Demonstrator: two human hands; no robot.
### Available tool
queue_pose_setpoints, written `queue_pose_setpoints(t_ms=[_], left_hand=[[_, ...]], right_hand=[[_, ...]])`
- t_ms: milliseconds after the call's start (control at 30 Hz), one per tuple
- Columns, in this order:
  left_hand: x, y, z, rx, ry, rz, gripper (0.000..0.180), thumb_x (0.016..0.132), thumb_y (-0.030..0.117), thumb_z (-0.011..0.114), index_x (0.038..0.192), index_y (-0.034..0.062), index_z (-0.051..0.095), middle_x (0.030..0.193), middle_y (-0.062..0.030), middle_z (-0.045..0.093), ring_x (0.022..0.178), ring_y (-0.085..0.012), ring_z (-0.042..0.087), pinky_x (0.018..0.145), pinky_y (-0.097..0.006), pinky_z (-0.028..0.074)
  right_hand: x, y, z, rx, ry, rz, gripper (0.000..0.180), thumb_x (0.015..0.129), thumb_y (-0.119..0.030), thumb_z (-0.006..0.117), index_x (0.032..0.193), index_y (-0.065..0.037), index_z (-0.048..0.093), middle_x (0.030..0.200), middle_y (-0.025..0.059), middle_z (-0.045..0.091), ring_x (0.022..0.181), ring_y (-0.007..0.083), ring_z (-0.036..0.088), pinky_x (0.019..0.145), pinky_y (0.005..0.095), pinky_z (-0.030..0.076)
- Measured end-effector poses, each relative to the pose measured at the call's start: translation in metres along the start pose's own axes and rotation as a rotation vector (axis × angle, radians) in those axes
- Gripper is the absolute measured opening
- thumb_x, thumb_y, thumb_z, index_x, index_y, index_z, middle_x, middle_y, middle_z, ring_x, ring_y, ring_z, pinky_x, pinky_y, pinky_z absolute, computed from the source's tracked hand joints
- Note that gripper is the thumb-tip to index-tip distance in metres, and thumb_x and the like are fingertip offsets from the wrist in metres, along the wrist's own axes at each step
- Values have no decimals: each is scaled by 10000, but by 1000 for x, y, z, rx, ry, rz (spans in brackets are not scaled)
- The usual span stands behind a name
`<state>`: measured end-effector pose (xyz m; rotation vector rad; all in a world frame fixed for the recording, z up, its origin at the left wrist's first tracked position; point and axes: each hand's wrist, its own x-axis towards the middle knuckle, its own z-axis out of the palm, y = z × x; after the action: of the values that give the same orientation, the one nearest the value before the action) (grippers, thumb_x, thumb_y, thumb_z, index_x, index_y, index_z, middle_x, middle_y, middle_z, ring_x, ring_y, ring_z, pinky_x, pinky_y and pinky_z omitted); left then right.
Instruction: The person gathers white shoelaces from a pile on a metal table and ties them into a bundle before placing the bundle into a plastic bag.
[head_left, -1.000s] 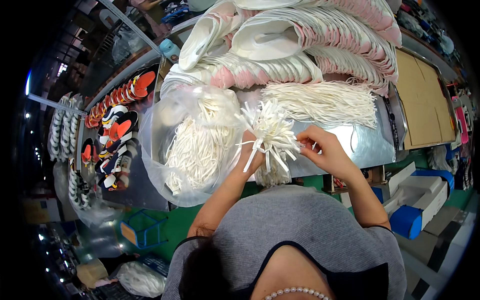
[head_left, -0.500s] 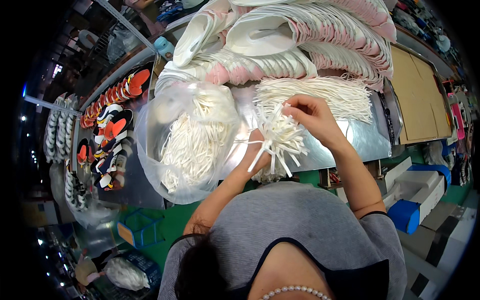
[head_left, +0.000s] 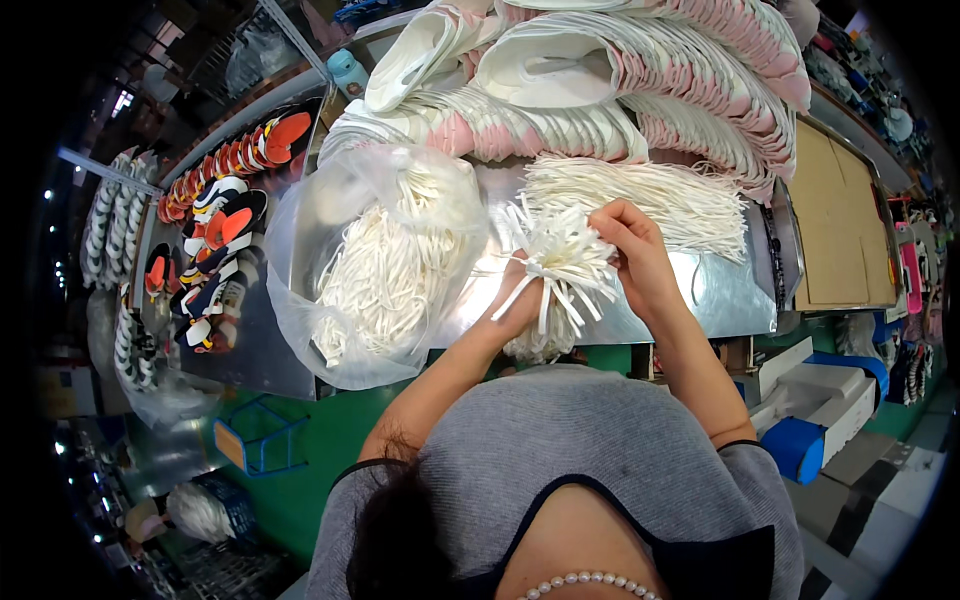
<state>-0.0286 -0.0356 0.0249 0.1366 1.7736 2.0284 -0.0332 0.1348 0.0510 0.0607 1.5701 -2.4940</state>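
My left hand [head_left: 517, 303] grips a bunch of white straps [head_left: 557, 262] upright over the front edge of the shiny metal table [head_left: 712, 290]. The strap ends fan out above the fist. My right hand [head_left: 634, 252] pinches straps at the top right of the same bunch. Just behind my right hand a loose pile of white straps [head_left: 650, 200] lies flat on the table. To the left, a clear plastic bag [head_left: 375, 260] full of white straps sits open on the table.
Rows of white and pink shoe soles [head_left: 620, 80] are stacked along the back of the table. Orange, black and white sandals [head_left: 215, 235] stand in rows at the left. A flat cardboard sheet [head_left: 835, 220] lies at the right, a blue and white box [head_left: 815, 425] below it.
The bunch of straps has shifted slightly as my right hand moved from its right side up to its top edge. My left hand keeps its grip.
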Motion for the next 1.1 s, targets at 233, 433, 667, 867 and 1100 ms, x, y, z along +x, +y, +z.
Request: queue_pose_setpoints(t_ms=[233, 433, 667, 867, 1100], left_hand=[[0, -1, -1, 154, -8, 59, 226, 829, 103, 573, 1026, -5, 596, 852, -47, 627, 726, -109, 556, 609, -268, 456], [-2, -7, 6, 171, -28, 81, 244, 838, 137, 577, 1031, -12, 589, 956, -115, 643, 866, -189, 595, 757, -323, 470], [-12, 3, 5, 232, 3, 102, 202, 861, 106, 559, 1010, -30, 572, 874, -88, 626, 759, -123, 575, 635, -266, 476], [-12, -14, 10, 405, 86, 312, 359, 836, 183, 594, 1159, 32, 555, 1069, -152, 623, 1006, -257, 588, 865, -346, 454], [-11, -14, 1, 263, 2, 74, 363, 835, 212, 604, 1140, 22, 558, 1070, -118, 617, 966, -205, 581, 821, -320, 460]], right_hand=[[-4, 1, 6, -181, 133, -79, 67, 868, -125, 605, 852, -62, 589, 838, -20, 583, 699, 32, 495, 591, 181, 379], [0, 14, 10, 84, 147, -67, 55, 867, -89, 596, 858, -34, 598, 789, -6, 606, 609, 42, 482, 540, 196, 394], [1, -37, -10, -222, 128, -278, 155, 867, -162, 622, 969, -49, 649, 656, -75, 541, 518, -15, 276, 462, 184, 186], [3, -21, 17, -877, -185, -473, 187, 868, -117, 594, 981, 24, 645, 809, 15, 634, 749, 93, 555, 682, 202, 415], [0, -2, 19, -325, -85, -86, 170, 864, -65, 584, 979, 31, 664, 893, 35, 652, 831, 80, 563, 761, 227, 443]])
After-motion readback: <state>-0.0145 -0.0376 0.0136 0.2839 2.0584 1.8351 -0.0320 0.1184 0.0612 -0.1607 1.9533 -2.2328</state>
